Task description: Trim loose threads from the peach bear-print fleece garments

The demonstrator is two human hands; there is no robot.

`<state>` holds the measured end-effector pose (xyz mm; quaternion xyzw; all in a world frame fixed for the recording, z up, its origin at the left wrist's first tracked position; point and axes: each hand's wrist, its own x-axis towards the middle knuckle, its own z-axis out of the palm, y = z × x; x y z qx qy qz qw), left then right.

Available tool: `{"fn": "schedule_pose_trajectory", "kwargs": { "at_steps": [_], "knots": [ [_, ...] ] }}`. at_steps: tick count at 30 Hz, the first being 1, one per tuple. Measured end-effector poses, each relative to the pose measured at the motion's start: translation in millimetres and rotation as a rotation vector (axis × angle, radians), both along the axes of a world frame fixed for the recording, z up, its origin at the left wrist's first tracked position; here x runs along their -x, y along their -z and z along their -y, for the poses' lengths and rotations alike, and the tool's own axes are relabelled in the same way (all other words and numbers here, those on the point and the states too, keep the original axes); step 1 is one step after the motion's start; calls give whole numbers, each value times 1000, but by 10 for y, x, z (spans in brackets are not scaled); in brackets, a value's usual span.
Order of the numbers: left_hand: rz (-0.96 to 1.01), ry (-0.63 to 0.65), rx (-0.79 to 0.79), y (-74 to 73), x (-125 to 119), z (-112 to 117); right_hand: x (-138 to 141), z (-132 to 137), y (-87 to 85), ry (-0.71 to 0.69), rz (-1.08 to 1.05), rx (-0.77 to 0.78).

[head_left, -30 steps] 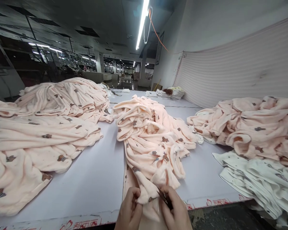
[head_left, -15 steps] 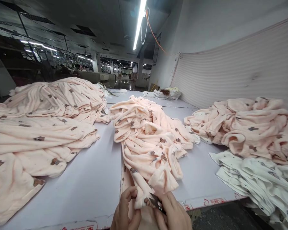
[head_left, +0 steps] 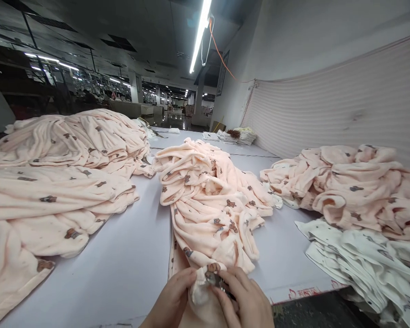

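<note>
A heap of pink fleece cloth with brown bear prints [head_left: 212, 200] runs down the middle of the white table [head_left: 130, 259] to its near edge. My left hand [head_left: 172, 300] pinches the cloth's near end from the left, fingers closed on it. My right hand [head_left: 248, 300] is closed round small dark thread snips [head_left: 216, 280], whose tips touch the bunched cloth end between both hands.
Large piles of the same pink fleece lie at the left [head_left: 54, 182] and the right [head_left: 355, 187]. A stack of white printed cloth [head_left: 362, 259] sits at the right front. Folded white stacks [head_left: 239, 135] lie at the far end by the wall.
The view has shifted slightly. My hands have bunched the cloth's end tighter, and the snips have moved from the cloth's right edge onto its tip.
</note>
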<state>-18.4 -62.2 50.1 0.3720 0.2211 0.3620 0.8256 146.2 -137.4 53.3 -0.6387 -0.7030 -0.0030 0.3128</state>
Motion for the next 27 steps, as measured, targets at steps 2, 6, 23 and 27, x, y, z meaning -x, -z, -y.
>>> {"fn": "schedule_pose_trajectory", "kwargs": {
  "at_steps": [2,6,23,27],
  "knots": [
    [29,13,14,-16,7,-3,2,-2,29,14,-40,-10],
    [44,52,16,-26,8,-20,-47,-29,81,-6,-90,-18],
    [-600,-44,-804,532,-22,-497,-18,-398,417,144,-1,-32],
    [-687,-100,-880,831,-202,-1026,-119,-958,579,188,58,-9]
  ]
}}
